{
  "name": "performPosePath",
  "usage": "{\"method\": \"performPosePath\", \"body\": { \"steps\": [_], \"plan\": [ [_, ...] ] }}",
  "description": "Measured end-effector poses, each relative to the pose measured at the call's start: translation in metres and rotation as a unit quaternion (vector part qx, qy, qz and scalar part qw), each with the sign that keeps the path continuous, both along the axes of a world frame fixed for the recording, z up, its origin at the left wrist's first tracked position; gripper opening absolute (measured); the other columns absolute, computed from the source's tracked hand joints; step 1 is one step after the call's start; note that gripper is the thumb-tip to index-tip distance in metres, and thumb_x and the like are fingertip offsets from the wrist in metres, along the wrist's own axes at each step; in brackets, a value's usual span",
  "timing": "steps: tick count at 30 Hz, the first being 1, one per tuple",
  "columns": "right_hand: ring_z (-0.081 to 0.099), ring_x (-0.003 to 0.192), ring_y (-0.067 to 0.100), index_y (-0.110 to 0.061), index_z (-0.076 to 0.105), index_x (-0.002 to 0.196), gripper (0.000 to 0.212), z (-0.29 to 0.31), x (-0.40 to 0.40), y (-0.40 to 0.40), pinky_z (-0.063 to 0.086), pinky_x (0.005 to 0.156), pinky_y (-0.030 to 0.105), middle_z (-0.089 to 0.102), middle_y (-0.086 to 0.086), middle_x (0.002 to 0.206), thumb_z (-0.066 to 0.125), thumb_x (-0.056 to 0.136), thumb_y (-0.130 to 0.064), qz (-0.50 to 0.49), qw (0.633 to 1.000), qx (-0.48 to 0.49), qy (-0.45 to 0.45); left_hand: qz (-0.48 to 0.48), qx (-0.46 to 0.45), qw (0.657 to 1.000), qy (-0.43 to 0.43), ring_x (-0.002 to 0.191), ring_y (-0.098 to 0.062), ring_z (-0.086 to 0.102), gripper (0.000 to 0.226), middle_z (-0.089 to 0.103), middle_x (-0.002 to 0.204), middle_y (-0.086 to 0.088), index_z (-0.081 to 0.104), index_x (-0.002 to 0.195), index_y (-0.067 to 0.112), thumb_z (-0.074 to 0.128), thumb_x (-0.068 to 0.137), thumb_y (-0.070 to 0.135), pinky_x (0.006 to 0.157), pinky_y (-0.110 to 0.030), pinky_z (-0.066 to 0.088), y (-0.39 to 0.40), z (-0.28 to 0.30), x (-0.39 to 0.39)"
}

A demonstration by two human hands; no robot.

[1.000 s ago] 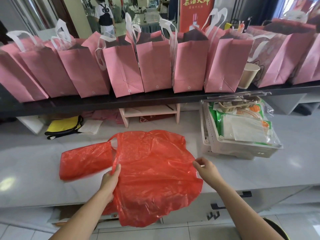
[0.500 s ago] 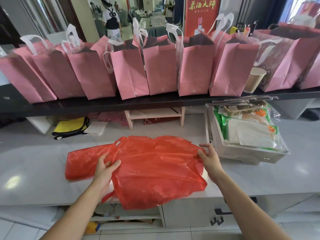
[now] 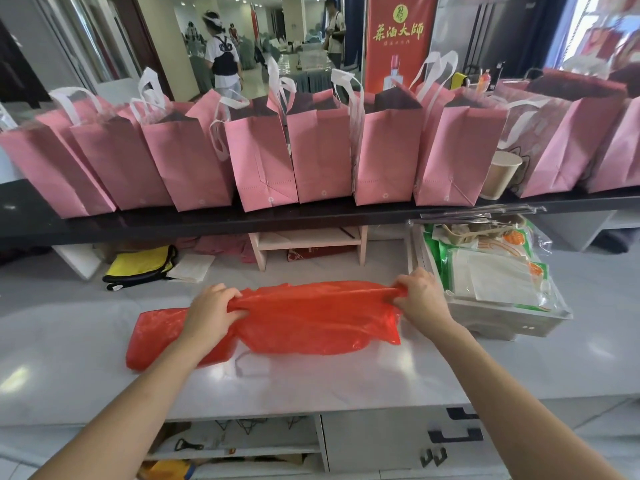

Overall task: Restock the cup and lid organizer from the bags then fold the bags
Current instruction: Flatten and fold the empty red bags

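Folded bag (image 3: 156, 336): a red bundle lay at lower left of centre on the white table (image 3: 69, 341), touching the bag being folded; a sweep of the left forearm could have knocked it open.
Left hand (image 3: 211, 311): closed on the left end of the red plastic bag (image 3: 311, 317), fingers curled into the gathered film; thin, slick plastic could have slipped out if the pinch eased.
Red plastic bag: stretched across the middle of the frame, folded into a long band on the table; trapped air seemed likely to puff the layers and spring the fold back.
Right hand (image 3: 420, 294): clenched on the bag's right end, bunching it; an uneven pull between the hands could have skewed the crease or torn the film.
White basket (image 3: 502, 322): just beside the right hand at centre right, holding packets; a wide elbow swing risked nudging it.
Paper cup (image 3: 500, 174): on the dark shelf (image 3: 207, 223), upper right, among pink bags; well apart, little risk.
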State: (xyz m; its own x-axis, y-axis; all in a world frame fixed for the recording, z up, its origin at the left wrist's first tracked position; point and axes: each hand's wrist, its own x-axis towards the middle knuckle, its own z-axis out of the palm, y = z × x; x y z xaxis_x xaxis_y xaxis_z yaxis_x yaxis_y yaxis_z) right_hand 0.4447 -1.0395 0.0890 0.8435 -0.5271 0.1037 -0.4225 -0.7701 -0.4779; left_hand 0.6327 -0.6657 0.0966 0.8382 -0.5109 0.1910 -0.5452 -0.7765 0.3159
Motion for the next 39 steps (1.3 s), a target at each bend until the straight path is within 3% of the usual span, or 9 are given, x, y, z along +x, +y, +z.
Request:
{"method": "performPosePath", "body": {
  "steps": [7,13,18,22,27,30,33,36,39],
  "plan": [
    [0.061,0.080,0.019,-0.021,0.075,0.094,0.025,0.017,0.011,0.003,0.059,0.069,0.039,0.059,-0.001,0.099,0.059,0.088,-0.003,-0.041,0.994,0.044,-0.095,0.051,0.032,0.988,-0.143,0.087,-0.023,0.049,0.035,0.049,0.095,-0.002,0.059,0.076,0.013,0.093,0.068,0.013,0.057,-0.030,0.038,-0.012,0.013,-0.006],
    [0.058,0.096,0.004,-0.014,0.075,0.106,0.030,-0.004,-0.001,0.011,0.042,0.081,0.001,0.062,-0.004,0.114,0.068,0.085,0.006,-0.036,0.969,0.135,-0.205,0.037,-0.018,0.993,-0.112,0.066,-0.015,0.048,0.047,0.043,0.099,0.007,0.044,0.082,0.022,0.087,0.073,0.005,0.043,-0.026,0.037,-0.006,-0.004,-0.020],
    [0.058,0.113,0.010,-0.014,0.072,0.120,0.035,-0.063,-0.023,0.014,0.040,0.098,0.012,0.058,-0.003,0.133,0.080,0.085,-0.009,0.060,0.980,0.072,-0.174,-0.019,0.023,0.998,-0.059,0.090,-0.010,0.052,0.044,0.046,0.106,0.012,0.052,0.087,0.026,0.091,0.071,0.016,0.051,-0.024,0.047,0.009,-0.052,-0.027],
    [0.060,0.111,0.008,-0.014,0.074,0.118,0.037,-0.121,-0.050,0.013,0.053,0.097,0.027,0.061,0.000,0.132,0.083,0.085,-0.029,0.108,0.983,0.045,-0.139,-0.039,0.130,0.990,-0.028,0.093,-0.011,0.049,0.036,0.049,0.099,0.015,0.059,0.082,0.031,0.086,0.073,0.053,0.073,-0.029,0.047,0.019,-0.092,-0.041],
    [0.065,0.092,0.007,-0.018,0.078,0.095,0.068,-0.151,-0.071,0.022,0.055,0.083,0.027,0.063,-0.006,0.120,0.043,0.095,-0.077,0.083,0.989,0.049,-0.115,-0.053,0.170,0.983,-0.039,0.086,-0.013,0.043,0.052,0.043,0.095,0.010,0.060,0.088,0.033,0.081,0.063,0.073,0.075,-0.030,0.045,0.011,-0.116,-0.061],
    [0.063,0.089,0.022,-0.018,0.075,0.081,0.064,-0.151,-0.070,0.024,0.052,0.075,0.039,0.066,-0.007,0.101,0.038,0.101,-0.067,0.059,0.990,-0.038,-0.120,-0.085,0.180,0.978,-0.056,0.105,-0.022,0.060,0.076,0.052,0.122,-0.002,0.060,0.115,0.033,0.081,0.055,0.076,0.092,-0.042,0.055,-0.008,-0.112,-0.069],
    [0.058,0.079,0.024,-0.020,0.064,0.068,0.041,-0.148,-0.065,0.021,0.042,0.070,0.038,0.057,-0.008,0.084,0.066,0.090,-0.055,0.040,0.987,-0.130,-0.088,-0.134,0.246,0.958,-0.062,0.131,-0.030,0.053,0.094,0.044,0.149,-0.009,0.049,0.139,0.038,0.082,0.059,0.072,0.105,-0.053,0.046,-0.024,-0.112,-0.073],
    [0.052,0.076,0.024,-0.021,0.058,0.062,0.046,-0.141,-0.060,0.025,0.038,0.071,0.038,0.048,-0.007,0.078,0.087,0.071,-0.054,0.035,0.984,-0.168,-0.049,-0.152,0.264,0.952,-0.027,0.143,-0.029,0.039,0.082,0.036,0.156,-0.005,0.040,0.149,0.038,0.078,0.079,0.055,0.117,-0.054,0.032,-0.031,-0.118,-0.073],
    [0.047,0.077,0.024,-0.022,0.057,0.065,0.046,-0.130,-0.054,0.030,0.035,0.073,0.038,0.042,-0.006,0.079,0.084,0.072,-0.058,0.019,0.980,-0.185,-0.063,-0.171,0.271,0.947,0.009,0.142,-0.022,0.039,0.051,0.044,0.152,0.002,0.054,0.142,0.035,0.068,0.093,0.039,0.118,-0.049,0.031,-0.036,-0.120,-0.077]
  ]
}}
